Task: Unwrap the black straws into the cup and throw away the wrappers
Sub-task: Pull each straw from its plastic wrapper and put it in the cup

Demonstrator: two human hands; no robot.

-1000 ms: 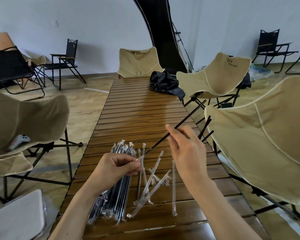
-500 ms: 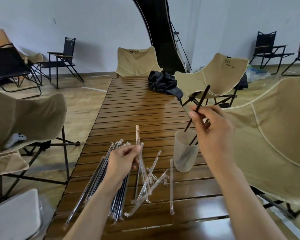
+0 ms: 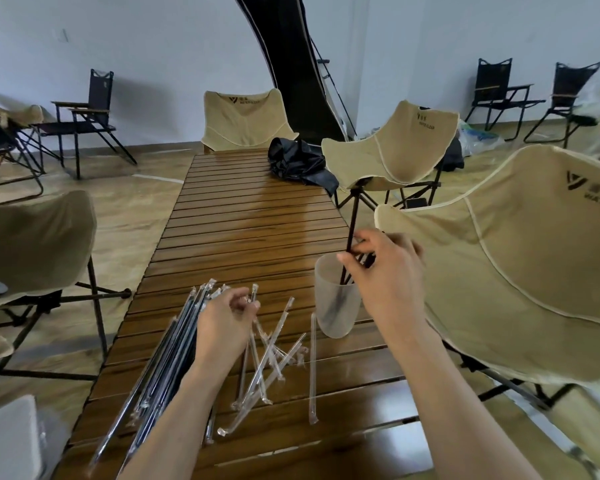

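**Straw going into cup, empty wrapper in other hand**

We scan left to right. A beige chair (image 3: 32, 244) sits at the left edge of the slatted wooden table (image 3: 250, 216). On the near-left part of the table we see the bundle of wrapped straws (image 3: 163, 368), fanned out lengthwise, still in clear sleeves.

Our left hand (image 3: 222, 323) is over the upper end of that bundle, fingers curled, pinching a clear wrapper (image 3: 254, 296) that sticks up past the fingertips. It looks empty, but motion blur makes that hard to confirm.

Just right of the hand: a loose pile of empty wrappers (image 3: 274, 348) crossed over each other on the slats, one more lying straight beside the cup.

The frosted cup (image 3: 336, 306) stands upright near the right table edge. Black straws already lean inside it.

Our right hand (image 3: 385, 271) is directly above and behind the cup rim, fingers closed on a black straw (image 3: 353, 220); its lower end is inside the cup, the upper end tilts away from us.

Far end of table: a crumpled black bag (image 3: 298, 161). More beige chairs to the right.
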